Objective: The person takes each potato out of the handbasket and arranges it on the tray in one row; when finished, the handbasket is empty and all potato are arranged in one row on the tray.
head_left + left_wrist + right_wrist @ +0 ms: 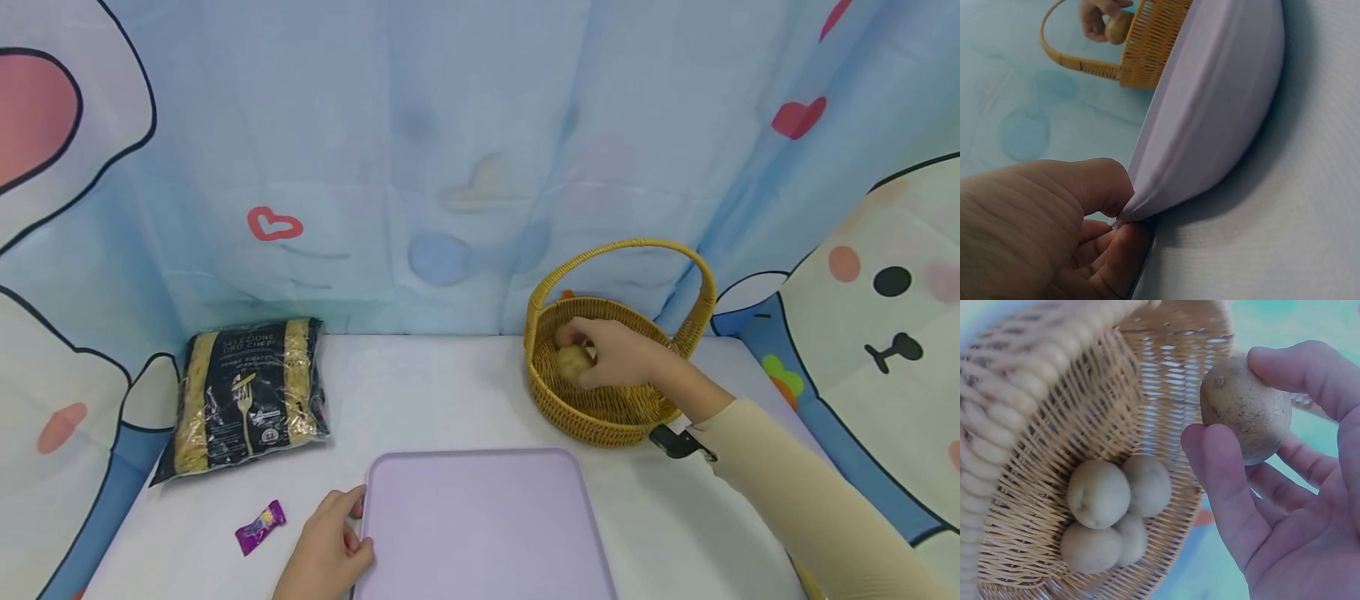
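Note:
My right hand (621, 356) grips a small brown potato (1249, 415) between thumb and fingers, over the mouth of the yellow wicker basket (592, 427). Down in the basket, several more potatoes (1099, 494) lie clustered together in the right wrist view. At the lower middle of the head view, my left hand (326, 546) is at the left edge of the lilac tray (480, 525). The left wrist view shows thumb and fingers pinching the tray's rim at a corner. In the head view the potatoes inside the basket are mostly hidden by my right hand.
A dark bag of penne pasta (251, 396) lies at the back left of the white table. Nearer, left of my left hand, is a purple wrapped candy (260, 527). The basket's tall arched handle (637, 243) rises over it, with a printed curtain (487, 125) behind.

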{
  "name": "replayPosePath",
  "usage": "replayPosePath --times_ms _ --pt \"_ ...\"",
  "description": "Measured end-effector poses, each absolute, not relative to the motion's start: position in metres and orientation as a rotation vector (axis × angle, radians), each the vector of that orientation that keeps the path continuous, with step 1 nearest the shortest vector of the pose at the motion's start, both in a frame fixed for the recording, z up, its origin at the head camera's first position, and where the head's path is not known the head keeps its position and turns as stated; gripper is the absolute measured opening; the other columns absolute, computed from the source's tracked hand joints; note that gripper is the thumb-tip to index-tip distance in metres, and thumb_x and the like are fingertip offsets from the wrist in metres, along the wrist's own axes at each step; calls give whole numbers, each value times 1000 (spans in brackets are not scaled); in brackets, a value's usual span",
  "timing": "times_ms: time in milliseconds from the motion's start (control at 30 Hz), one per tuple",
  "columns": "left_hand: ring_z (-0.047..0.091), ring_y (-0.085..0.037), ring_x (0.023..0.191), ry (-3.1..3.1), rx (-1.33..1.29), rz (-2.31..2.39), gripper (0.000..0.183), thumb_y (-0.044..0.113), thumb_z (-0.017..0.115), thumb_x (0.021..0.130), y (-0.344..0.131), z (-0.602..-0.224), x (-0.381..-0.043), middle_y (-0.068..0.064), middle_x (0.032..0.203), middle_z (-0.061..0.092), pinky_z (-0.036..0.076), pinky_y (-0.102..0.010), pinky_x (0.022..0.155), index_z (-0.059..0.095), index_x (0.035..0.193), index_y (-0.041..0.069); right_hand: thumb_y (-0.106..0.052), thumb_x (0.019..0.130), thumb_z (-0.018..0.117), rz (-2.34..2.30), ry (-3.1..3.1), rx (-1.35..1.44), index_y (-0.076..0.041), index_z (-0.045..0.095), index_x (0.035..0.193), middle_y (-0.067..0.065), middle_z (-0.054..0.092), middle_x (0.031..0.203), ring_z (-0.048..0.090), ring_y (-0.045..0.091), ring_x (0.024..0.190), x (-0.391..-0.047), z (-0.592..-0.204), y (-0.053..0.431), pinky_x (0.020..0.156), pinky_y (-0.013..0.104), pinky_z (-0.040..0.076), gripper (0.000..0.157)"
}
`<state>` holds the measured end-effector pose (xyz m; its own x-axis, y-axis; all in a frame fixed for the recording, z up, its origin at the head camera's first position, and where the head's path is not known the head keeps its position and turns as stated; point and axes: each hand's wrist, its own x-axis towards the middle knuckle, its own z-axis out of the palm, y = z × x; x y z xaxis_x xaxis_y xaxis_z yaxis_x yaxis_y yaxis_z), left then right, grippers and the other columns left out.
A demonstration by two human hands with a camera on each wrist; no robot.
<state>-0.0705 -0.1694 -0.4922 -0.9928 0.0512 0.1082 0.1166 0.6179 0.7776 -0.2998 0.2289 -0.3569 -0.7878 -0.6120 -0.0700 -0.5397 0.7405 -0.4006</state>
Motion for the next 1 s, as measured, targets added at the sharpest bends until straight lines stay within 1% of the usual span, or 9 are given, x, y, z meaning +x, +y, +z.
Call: replayPosePath --times_ms 100,233,433,500,633,767,833,933,1000 --pt "45 0 60 -2759 -134 -1343 57 -8 70 68 -169 -492 -70 1 93 49 44 -20 56 56 123 -11 -20 70 80 -567 2757 -913 -16 55 116 0 58 106 55 17 79 -290 -352 230 66 34 48 53" --pt "46 -1 60 -2762 -123 -1352 58 -8 70 68 -168 -492 -70 1 93 50 44 -20 56 56 124 -10 -22 72 81 -603 2772 -906 -19 53 114 -1 57 109 55 17 77 -277 -344 231 65 33 48 51" --pt "47 -1 61 -2761 -103 -1368 58 -8 72 69 -167 -493 -71 1 94 50 45 -20 57 56 125 -9 -18 72 83 -727 2725 -916 -20 53 114 5 50 111 58 20 74 -255 -334 225 64 33 52 51" --pt "47 -1 61 -2763 -96 -1368 58 -8 72 69 -168 -492 -70 1 94 50 45 -20 57 56 125 -9 -17 72 82 -741 2713 -945 -21 53 114 4 52 107 58 19 71 -248 -332 220 62 32 51 52" --pt "46 -1 61 -2769 -92 -1367 58 -8 72 70 -168 -492 -70 1 93 50 44 -20 56 56 126 -9 -17 72 82 -748 2721 -1019 -22 53 114 -1 58 99 55 18 67 -237 -329 211 59 31 49 52" --pt "46 -1 61 -2774 -106 -1363 57 -7 71 70 -168 -492 -71 1 93 50 44 -20 56 56 126 -8 -17 71 82 -749 2744 -1062 -23 53 113 -3 57 94 54 19 67 -228 -328 203 59 30 47 51" --pt "46 -1 61 -2780 -109 -1360 57 -6 71 71 -168 -492 -71 1 93 50 44 -20 56 56 126 -8 -17 71 82 -749 2753 -1058 -24 53 113 -4 57 94 54 19 68 -224 -328 199 60 30 47 52" --pt "46 -2 61 -2793 -109 -1358 57 -6 71 72 -168 -491 -71 2 94 49 44 -20 56 56 126 -8 -18 70 82 -765 2750 -1031 -26 53 114 -5 58 98 55 16 69 -218 -328 194 63 31 48 53" --pt "46 -2 62 -2796 -111 -1359 57 -5 71 72 -168 -491 -70 2 94 49 44 -20 56 55 127 -8 -16 71 81 -779 2739 -1032 -25 54 115 -6 58 101 56 15 70 -215 -329 191 63 31 49 53"
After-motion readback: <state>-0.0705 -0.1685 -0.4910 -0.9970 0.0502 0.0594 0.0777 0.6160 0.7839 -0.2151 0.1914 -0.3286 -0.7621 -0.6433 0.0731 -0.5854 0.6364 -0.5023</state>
